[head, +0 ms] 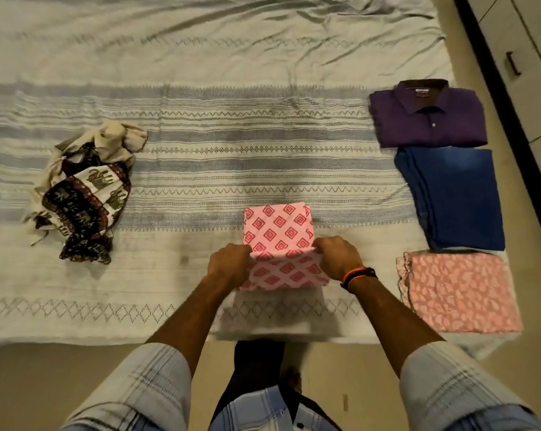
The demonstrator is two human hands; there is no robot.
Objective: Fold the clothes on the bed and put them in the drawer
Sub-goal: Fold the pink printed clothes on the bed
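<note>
STEP: folding pink cloth on bed | FINGERS: your left hand and right hand each pinch its near fold | NEXT: lay fold flat, stack it, then take elephant-print heap.

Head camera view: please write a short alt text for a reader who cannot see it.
Both hands, left hand and right hand, grip a pink diamond-print cloth mid-fold on a striped grey-white bedsheet. Folded purple shirt, blue garment and pink patterned cloth lie right; a crumpled elephant-print garment lies left.
</note>
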